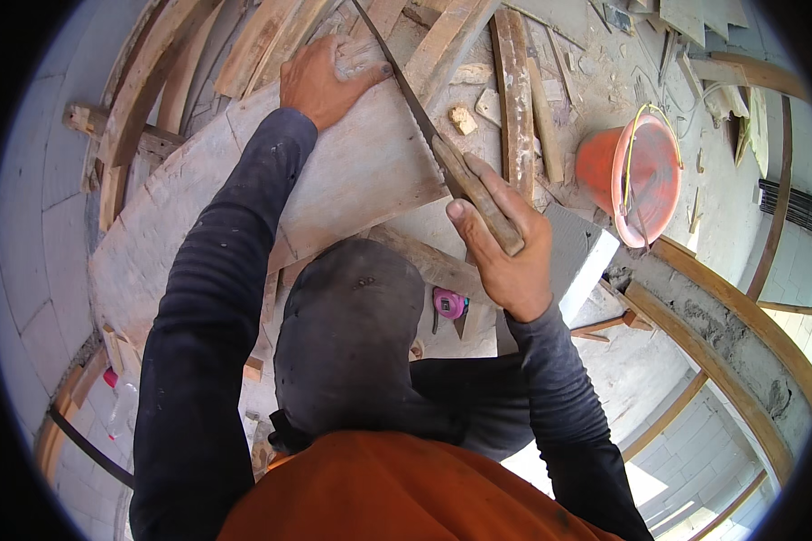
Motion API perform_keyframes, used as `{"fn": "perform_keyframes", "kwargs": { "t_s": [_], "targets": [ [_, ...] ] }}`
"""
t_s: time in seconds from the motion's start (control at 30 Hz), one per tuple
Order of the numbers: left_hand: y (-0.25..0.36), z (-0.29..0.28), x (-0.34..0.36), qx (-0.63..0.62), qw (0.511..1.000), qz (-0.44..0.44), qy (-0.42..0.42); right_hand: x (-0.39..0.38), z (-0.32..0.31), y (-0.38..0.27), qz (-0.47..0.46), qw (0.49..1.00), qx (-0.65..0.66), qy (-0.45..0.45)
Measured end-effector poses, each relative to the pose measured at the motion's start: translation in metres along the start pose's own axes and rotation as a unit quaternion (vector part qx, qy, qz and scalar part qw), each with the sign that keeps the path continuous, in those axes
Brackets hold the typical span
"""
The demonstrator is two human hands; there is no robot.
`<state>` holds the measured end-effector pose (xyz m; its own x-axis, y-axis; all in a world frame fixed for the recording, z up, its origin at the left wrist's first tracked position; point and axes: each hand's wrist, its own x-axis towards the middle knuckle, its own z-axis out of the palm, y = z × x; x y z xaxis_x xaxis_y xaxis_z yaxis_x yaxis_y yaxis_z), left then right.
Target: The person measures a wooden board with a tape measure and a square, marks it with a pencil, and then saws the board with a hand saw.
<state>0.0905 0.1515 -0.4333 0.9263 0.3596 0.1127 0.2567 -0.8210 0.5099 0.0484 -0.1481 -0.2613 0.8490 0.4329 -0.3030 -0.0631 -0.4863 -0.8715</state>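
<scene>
My right hand (pixel 514 243) is wrapped round the wooden handle (pixel 483 203) of a handsaw (pixel 415 104). Its long, narrow blade points away toward the top of the view, along the right-hand end of a wide, pale board (pixel 352 171). The blade's toothed edge lies close against the board's ragged end. My left hand (pixel 325 79) grips the far edge of the board, its thumb stretched toward the blade; the other fingertips are partly hidden. My bent knee (pixel 347 316) in dark trousers is at the board's near edge.
A red bucket (pixel 595 167) with a yellow handle stands at the right. Timber lengths (pixel 514 99) and a small wood block (pixel 463 120) lie beyond the saw. A pink tape measure (pixel 448 304) sits beside my knee. A plastic bottle (pixel 122 406) is at the lower left.
</scene>
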Motion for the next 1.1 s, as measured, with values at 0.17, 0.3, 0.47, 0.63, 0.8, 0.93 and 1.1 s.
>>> {"fn": "perform_keyframes", "kwargs": {
  "t_s": [0.17,0.3,0.47,0.63,0.8,0.93,1.1],
  "targets": [
    [-0.001,0.002,0.0,-0.026,0.999,-0.028,-0.029,-0.005,-0.004,-0.008,0.088,0.996,0.014,0.007],
    [0.002,-0.002,0.001,-0.033,0.998,-0.037,-0.036,0.013,-0.001,-0.018,0.022,0.998,0.055,-0.014],
    [0.004,-0.003,0.0,-0.017,0.999,-0.024,-0.03,-0.007,-0.004,-0.031,0.043,0.998,0.03,0.019],
    [-0.001,0.0,0.002,-0.016,0.998,-0.028,-0.045,0.024,0.004,-0.014,0.011,0.999,0.043,-0.003],
    [0.012,-0.012,0.0,-0.009,0.997,-0.021,-0.072,0.043,0.007,0.031,0.044,0.996,0.078,-0.03],
    [0.043,-0.026,-0.038,0.109,0.991,0.051,-0.062,0.042,0.01,0.041,0.055,0.996,0.07,-0.028],
    [0.071,-0.036,-0.099,0.1,0.976,0.065,-0.183,0.045,0.011,0.009,-0.016,1.0,0.009,-0.012]
  ]
}}
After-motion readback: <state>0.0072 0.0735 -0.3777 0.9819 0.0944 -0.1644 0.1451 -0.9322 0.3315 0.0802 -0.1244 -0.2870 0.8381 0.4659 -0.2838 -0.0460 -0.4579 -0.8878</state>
